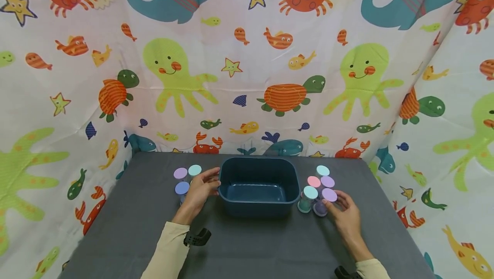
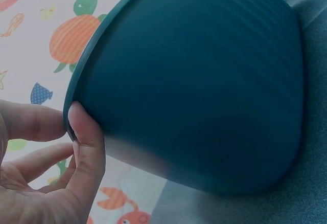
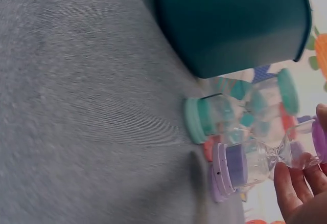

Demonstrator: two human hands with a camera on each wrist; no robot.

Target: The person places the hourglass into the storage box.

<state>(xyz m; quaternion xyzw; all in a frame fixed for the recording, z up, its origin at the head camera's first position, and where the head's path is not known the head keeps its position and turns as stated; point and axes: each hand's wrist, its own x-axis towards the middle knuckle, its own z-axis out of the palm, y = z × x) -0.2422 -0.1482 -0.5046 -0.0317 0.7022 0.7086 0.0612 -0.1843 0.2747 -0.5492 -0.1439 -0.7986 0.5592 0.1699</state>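
Observation:
A dark blue plastic bin [image 1: 257,208] stands upright in the middle of the table. My left hand [image 1: 198,192] pinches its left rim between thumb and fingers, clear in the left wrist view on the bin wall [image 2: 194,81]. On the bin's right, my right hand [image 1: 346,215] holds a purple-capped sand timer [image 1: 329,195] near its top cap. In the right wrist view its purple sand [image 3: 236,165] lies in the lower bulb, and the fingers [image 3: 299,183] curl at the upper bulb. Just beside it stands a teal sand timer [image 1: 310,193].
Behind these stand a pink-capped timer [image 1: 314,181], another purple one [image 1: 327,181] and a teal one [image 1: 322,170]. Left of the bin are timers with purple [image 1: 180,173], teal [image 1: 194,170] and blue [image 1: 182,188] caps, partly behind my left hand. A sea-animal curtain [image 1: 231,77] borders the grey table [image 1: 247,249].

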